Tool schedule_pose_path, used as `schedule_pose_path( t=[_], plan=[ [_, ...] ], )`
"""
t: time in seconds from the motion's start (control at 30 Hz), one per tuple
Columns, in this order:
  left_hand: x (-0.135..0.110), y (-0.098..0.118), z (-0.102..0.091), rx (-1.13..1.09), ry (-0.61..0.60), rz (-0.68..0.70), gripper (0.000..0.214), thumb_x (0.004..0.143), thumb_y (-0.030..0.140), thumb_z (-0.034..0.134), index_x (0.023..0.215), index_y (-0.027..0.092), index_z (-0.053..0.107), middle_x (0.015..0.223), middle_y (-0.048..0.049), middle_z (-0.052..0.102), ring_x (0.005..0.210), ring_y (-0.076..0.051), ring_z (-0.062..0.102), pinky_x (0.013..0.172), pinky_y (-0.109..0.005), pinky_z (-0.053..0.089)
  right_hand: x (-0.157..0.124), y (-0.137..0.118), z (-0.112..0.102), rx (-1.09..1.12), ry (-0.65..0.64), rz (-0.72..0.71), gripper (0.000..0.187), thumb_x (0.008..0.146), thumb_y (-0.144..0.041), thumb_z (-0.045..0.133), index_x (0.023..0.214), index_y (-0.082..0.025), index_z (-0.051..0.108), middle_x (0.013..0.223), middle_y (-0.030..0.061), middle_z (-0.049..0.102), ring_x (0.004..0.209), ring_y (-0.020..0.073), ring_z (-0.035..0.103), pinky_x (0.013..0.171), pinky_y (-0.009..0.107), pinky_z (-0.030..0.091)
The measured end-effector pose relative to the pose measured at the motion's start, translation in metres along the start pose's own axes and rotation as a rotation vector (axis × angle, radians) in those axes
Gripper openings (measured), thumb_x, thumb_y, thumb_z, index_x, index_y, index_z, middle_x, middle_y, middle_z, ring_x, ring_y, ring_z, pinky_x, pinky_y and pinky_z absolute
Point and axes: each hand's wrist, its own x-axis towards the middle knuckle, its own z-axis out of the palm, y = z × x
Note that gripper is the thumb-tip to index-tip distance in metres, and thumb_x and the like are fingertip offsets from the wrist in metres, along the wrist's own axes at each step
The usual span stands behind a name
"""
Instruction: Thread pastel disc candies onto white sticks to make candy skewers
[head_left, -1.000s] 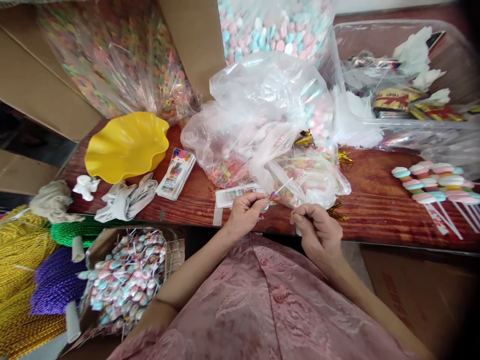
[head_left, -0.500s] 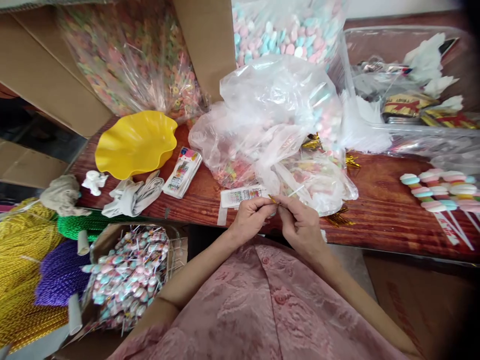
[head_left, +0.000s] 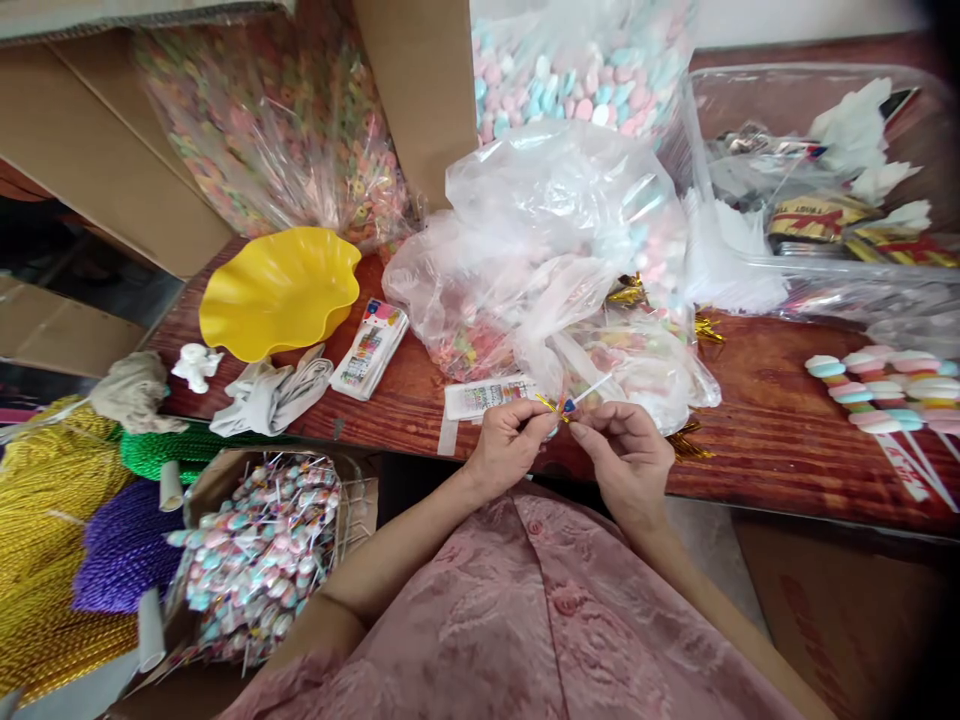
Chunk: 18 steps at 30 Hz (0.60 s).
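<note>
Close to the front edge of the table, my left hand [head_left: 512, 445] is closed around a small wrapped candy stick. Its white stick [head_left: 592, 389] points up to the right, and its candy part is mostly hidden by my fingers. A gold twist tie [head_left: 553, 405] is around the wrapper neck, with a bit of blue beside it. My right hand [head_left: 628, 460] pinches the tie's lower right end between thumb and forefinger. Just behind my left hand lies a stack of printed clear wrappers [head_left: 484, 397].
Behind my hands sit crumpled plastic bags [head_left: 555, 230] of candy. A yellow wavy dish [head_left: 277, 290] and another wrapper stack [head_left: 369, 350] are on the left. Finished-looking candy skewers [head_left: 877, 390] lie right, below a clear bin [head_left: 825, 265]. A box of wrapped candy sticks [head_left: 262, 560] stands lower left.
My right hand has moved slightly right, away from my left, and its fingers have spread somewhat. The gold tie and blue bit between the hands now show more. The view has shifted slightly.
</note>
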Motion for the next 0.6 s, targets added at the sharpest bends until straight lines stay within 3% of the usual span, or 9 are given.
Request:
schedule_pose_path(
  t=[0.13, 0.23, 0.33, 0.43, 0.53, 0.6],
  plan=[
    [0.0, 0.001, 0.0, 0.074, -0.038, 0.108, 0.024, 0.087, 0.036, 0.059, 0.082, 0.016, 0.072, 0.076, -0.0004, 0.065, 0.073, -0.012, 0.056, 0.074, -0.024, 0.045, 0.003, 0.002, -0.004, -0.156, -0.156, -0.106, 0.005, 0.086, -0.023, 0.064, 0.085, -0.021, 0.068, 0.081, 0.0005, 0.068, 0.074, 0.0137, 0.062, 0.071, 0.028, 0.051],
    [0.0, 0.002, -0.001, 0.162, -0.045, 0.172, 0.025, 0.089, 0.034, 0.057, 0.082, 0.014, 0.07, 0.073, -0.0004, 0.063, 0.072, -0.012, 0.054, 0.073, -0.024, 0.044, 0.007, -0.003, -0.008, -0.284, -0.203, -0.259, 0.009, 0.087, -0.019, 0.061, 0.086, -0.021, 0.069, 0.086, 0.0026, 0.069, 0.082, 0.016, 0.062, 0.077, 0.031, 0.049],
    [0.0, 0.003, -0.002, 0.215, -0.043, 0.211, 0.024, 0.089, 0.032, 0.056, 0.078, 0.014, 0.068, 0.07, 0.0002, 0.061, 0.069, -0.011, 0.053, 0.07, -0.024, 0.043, 0.01, -0.009, -0.01, -0.335, -0.234, -0.301, 0.009, 0.086, -0.018, 0.06, 0.084, -0.021, 0.068, 0.082, 0.0023, 0.067, 0.08, 0.0159, 0.06, 0.075, 0.03, 0.047],
    [0.0, 0.008, -0.001, 0.201, -0.051, 0.23, 0.023, 0.088, 0.03, 0.058, 0.074, 0.015, 0.068, 0.066, 0.0008, 0.059, 0.066, -0.011, 0.052, 0.067, -0.023, 0.042, 0.008, -0.01, -0.011, -0.214, -0.25, -0.121, 0.007, 0.085, -0.024, 0.063, 0.08, -0.021, 0.067, 0.078, 0.0014, 0.066, 0.076, 0.015, 0.058, 0.073, 0.029, 0.045],
    [0.001, 0.015, -0.001, 0.155, -0.092, 0.227, 0.022, 0.086, 0.029, 0.06, 0.071, 0.015, 0.068, 0.064, 0.0008, 0.06, 0.063, -0.01, 0.052, 0.064, -0.022, 0.042, 0.006, -0.002, -0.012, 0.119, -0.321, 0.256, 0.018, 0.08, -0.038, 0.069, 0.077, -0.02, 0.065, 0.073, -0.0001, 0.064, 0.067, 0.0132, 0.055, 0.066, 0.027, 0.045],
    [0.002, 0.017, -0.003, 0.136, -0.148, 0.212, 0.024, 0.084, 0.029, 0.061, 0.068, 0.014, 0.068, 0.063, 0.0003, 0.06, 0.06, -0.009, 0.051, 0.06, -0.021, 0.04, 0.01, 0.004, -0.015, 0.295, -0.435, 0.454, 0.028, 0.072, -0.045, 0.075, 0.075, -0.019, 0.064, 0.068, -0.0008, 0.062, 0.061, 0.0126, 0.054, 0.062, 0.027, 0.045]
  ],
)
